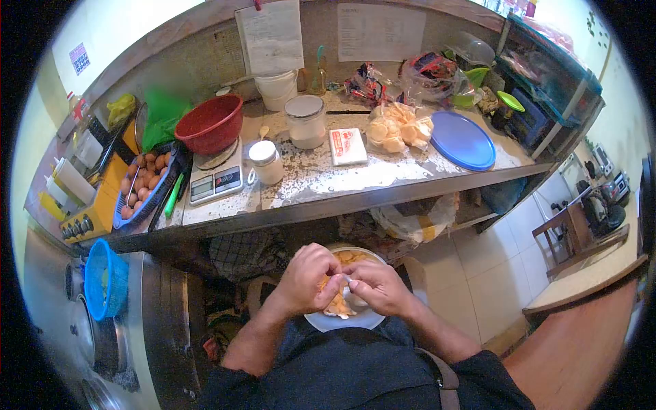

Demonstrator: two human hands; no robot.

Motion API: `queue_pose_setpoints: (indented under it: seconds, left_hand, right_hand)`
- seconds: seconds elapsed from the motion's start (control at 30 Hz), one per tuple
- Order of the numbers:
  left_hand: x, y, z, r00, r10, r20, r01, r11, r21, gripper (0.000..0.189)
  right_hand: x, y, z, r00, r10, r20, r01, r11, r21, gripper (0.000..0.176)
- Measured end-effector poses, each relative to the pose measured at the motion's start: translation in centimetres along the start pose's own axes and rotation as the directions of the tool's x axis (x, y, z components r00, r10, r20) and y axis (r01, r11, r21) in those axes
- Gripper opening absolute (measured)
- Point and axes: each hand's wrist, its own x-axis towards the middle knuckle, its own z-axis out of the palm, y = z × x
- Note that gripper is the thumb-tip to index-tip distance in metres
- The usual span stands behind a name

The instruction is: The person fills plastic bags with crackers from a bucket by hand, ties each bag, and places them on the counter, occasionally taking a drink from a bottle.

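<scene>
A pale round bowl or tub (378,320) with orange-yellow pieces (350,257) inside rests at the person's lap. Over it, my left hand (313,275) and my right hand (378,285) meet, thumbs and forefingers pinched close together. Between the fingertips is a small whitish thing, too small to make out. Below the hands, a clear or white plastic bag (339,305) with orange pieces lies in the bowl, partly hidden by the fingers.
On the worktop (301,198) ahead stand a red bowl (212,126) over a scale (215,183), lidded jars (266,162), a white packet (348,146), a bag of pale orange pieces (398,130) and a blue lid (463,141). Eggs (143,179) and a blue basket (104,280) are left.
</scene>
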Motion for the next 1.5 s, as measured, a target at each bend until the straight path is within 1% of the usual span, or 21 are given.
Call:
queue_pose_setpoints:
  seconds: [0.07, 0.2, 0.27, 0.3, 0.33, 0.4, 0.43, 0.5, 0.57, 0.67, 0.7, 0.73, 0.87, 0.97, 1.0, 1.07, 1.1, 1.17, 1.3, 1.33, 1.5]
  left_hand:
    - [1.0, 0.1, -0.7, 0.997, 0.073, 0.01, -0.073, 0.99, 0.117, 0.012]
    - [2.7, -0.4, -0.4, 0.99, 0.075, -0.12, -0.069, 0.996, 0.053, 0.016]
    - [4.0, -0.4, 0.2, 0.982, 0.073, -0.174, -0.062, 0.996, 0.067, 0.021]
    - [4.8, -0.4, 0.4, 0.97, 0.064, -0.235, -0.046, 0.996, 0.079, 0.027]
    - [5.5, -0.6, 0.4, 0.987, 0.053, -0.151, -0.036, 0.993, 0.112, 0.042]
    - [8.3, -1.0, 1.5, 0.981, 0.15, -0.119, -0.128, 0.976, 0.177, 0.047]
    - [9.7, -1.3, 2.1, 0.969, 0.229, -0.097, -0.198, 0.947, 0.253, 0.052]
    - [12.4, -2.4, 3.6, 0.976, 0.218, -0.011, -0.203, 0.924, 0.324, 0.058]
    - [15.2, -4.0, 5.7, 0.968, 0.251, 0.025, -0.225, 0.811, 0.541, 0.059]
    - [17.6, -7.3, 8.3, 0.981, 0.165, 0.106, -0.195, 0.769, 0.609, 0.056]
    - [18.1, -7.8, 8.9, 0.982, 0.118, 0.145, -0.185, 0.735, 0.653, 0.055]
    - [18.5, -7.8, 9.1, 0.987, 0.095, 0.132, -0.157, 0.767, 0.622, 0.05]
    - [19.5, -8.8, 9.6, 0.991, 0.089, 0.1, -0.131, 0.794, 0.593, 0.044]
    - [19.7, -7.7, 9.1, 0.994, 0.012, 0.106, -0.072, 0.809, 0.583, 0.044]
    - [19.7, -7.4, 9.1, 0.995, -0.007, 0.103, -0.056, 0.8, 0.597, 0.044]
    - [19.8, -7.5, 9.2, 0.995, -0.019, 0.102, -0.047, 0.792, 0.609, 0.045]
    - [19.9, -7.5, 9.3, 0.995, -0.032, 0.099, -0.037, 0.783, 0.621, 0.045]
    - [20.1, -7.2, 9.4, 0.995, -0.055, 0.087, -0.012, 0.782, 0.623, 0.045]
    - [20.3, -7.3, 9.4, 0.994, -0.071, 0.079, 0.01, 0.801, 0.599, 0.046]
    - [20.3, -7.3, 9.4, 0.995, -0.073, 0.074, 0.014, 0.803, 0.595, 0.046]
    - [20.5, -6.9, 9.3, 0.996, -0.068, 0.058, 0.024, 0.825, 0.564, 0.046]
  right_hand:
    - [-0.1, 0.3, -0.3, 0.991, -0.131, -0.017, 0.126, 0.975, -0.182, 0.019]
    - [1.0, -0.8, -2.2, 0.99, -0.118, -0.075, 0.092, 0.956, -0.279, 0.018]
    - [2.1, -0.7, -4.1, 0.951, -0.064, -0.303, -0.023, 0.961, -0.274, 0.016]
    - [3.1, -0.2, -5.6, 0.914, 0.012, -0.405, -0.088, 0.982, -0.168, 0.015]
    - [4.4, 0.0, -7.1, 0.865, 0.048, -0.499, -0.104, 0.991, -0.085, 0.016]
    - [7.7, -0.2, -11.3, 0.796, 0.139, -0.589, -0.144, 0.989, 0.04, 0.024]
    - [9.6, 0.9, -13.2, 0.775, 0.024, -0.632, -0.048, 0.999, -0.022, 0.025]
    - [12.7, 4.1, -16.6, 0.791, -0.024, -0.612, -0.071, 0.989, -0.13, 0.031]
    - [13.9, 6.8, -19.8, 0.71, -0.014, -0.704, -0.231, 0.94, -0.252, 0.033]
    - [12.6, 9.3, -25.9, 0.569, -0.15, -0.808, -0.243, 0.909, -0.34, 0.036]
    - [11.6, 10.5, -28.8, 0.531, -0.101, -0.842, -0.279, 0.917, -0.286, 0.04]
    - [10.5, 12.2, -31.8, 0.457, -0.167, -0.873, -0.279, 0.906, -0.32, 0.044]
    - [6.6, 14.6, -42.9, 0.215, -0.11, -0.97, -0.547, 0.81, -0.213, 0.057]
    - [5.3, 14.1, -48.2, 0.375, -0.465, -0.802, -0.661, 0.473, -0.583, 0.063]
    - [5.7, 13.9, -49.7, 0.375, -0.464, -0.803, -0.661, 0.473, -0.582, 0.063]
    - [6.6, 13.2, -52.2, 0.537, -0.392, -0.747, -0.743, 0.2, -0.639, 0.06]
    - [7.1, 13.0, -52.7, 0.538, -0.389, -0.747, -0.742, 0.201, -0.639, 0.06]
    - [8.6, 12.6, -53.1, 0.677, -0.328, -0.659, -0.696, 0.007, -0.718, 0.055]
    - [10.4, 14.0, -54.7, 0.72, -0.348, -0.6, -0.664, -0.096, -0.742, 0.034]
    - [10.5, 14.4, -54.9, 0.714, -0.5, -0.491, -0.613, -0.107, -0.782, 0.013]
    - [10.0, 11.5, -55.7, 0.698, -0.584, -0.415, -0.574, -0.11, -0.812, 0.014]
